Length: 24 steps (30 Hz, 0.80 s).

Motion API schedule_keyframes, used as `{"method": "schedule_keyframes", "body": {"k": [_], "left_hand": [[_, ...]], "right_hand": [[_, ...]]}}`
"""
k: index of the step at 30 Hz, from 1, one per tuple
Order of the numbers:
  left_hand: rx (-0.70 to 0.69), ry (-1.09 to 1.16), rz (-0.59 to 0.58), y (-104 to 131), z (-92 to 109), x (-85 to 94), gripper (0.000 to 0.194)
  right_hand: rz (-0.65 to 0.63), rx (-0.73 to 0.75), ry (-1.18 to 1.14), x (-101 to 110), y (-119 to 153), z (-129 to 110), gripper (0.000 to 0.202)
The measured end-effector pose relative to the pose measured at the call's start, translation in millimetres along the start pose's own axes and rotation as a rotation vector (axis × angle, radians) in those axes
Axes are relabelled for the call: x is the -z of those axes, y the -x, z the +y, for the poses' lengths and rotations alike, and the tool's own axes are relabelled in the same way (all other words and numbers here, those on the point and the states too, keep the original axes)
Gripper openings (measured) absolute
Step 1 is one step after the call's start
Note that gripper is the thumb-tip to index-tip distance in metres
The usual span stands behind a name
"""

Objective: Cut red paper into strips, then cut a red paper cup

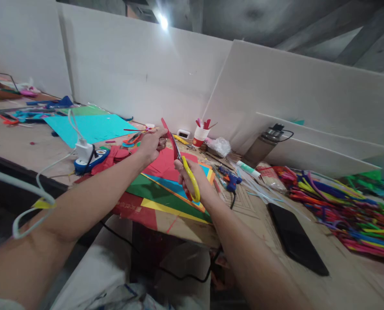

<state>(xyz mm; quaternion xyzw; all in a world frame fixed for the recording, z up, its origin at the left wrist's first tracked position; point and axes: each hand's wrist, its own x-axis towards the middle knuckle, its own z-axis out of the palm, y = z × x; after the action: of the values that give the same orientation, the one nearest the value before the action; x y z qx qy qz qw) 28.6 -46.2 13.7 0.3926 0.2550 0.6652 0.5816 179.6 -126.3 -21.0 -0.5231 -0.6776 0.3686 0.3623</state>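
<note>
My right hand (192,175) grips a pair of scissors (192,181) by the yellow handle, blades pointing up and away from me. Pinched in my left hand (151,146) is a narrow red strip (164,124), its upper end sticking out past the fingers. The scissor blades lie against or right beside this strip; I cannot tell whether they are cutting it. A thin dark red piece (132,129) juts leftward behind my left hand. Under both hands lie red paper sheets (161,168), on top of blue, orange, green (153,191) and yellow sheets.
A paper cup (201,135) with red sticks stands near the white partition. Rightward are a blue glue gun (232,181), a black phone (296,239), a bottle (262,144) and many pipe cleaners (349,211). Leftward are a power strip (90,161), cables and a cyan sheet (95,127).
</note>
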Motion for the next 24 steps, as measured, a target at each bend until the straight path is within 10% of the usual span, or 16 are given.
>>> {"method": "schedule_keyframes", "body": {"k": [24], "left_hand": [[-0.108, -0.185, -0.025, 5.7, -2.5, -4.2, 0.024]], "right_hand": [[0.047, 0.054, 0.024, 3.0, 0.5, -1.5, 0.050]]}}
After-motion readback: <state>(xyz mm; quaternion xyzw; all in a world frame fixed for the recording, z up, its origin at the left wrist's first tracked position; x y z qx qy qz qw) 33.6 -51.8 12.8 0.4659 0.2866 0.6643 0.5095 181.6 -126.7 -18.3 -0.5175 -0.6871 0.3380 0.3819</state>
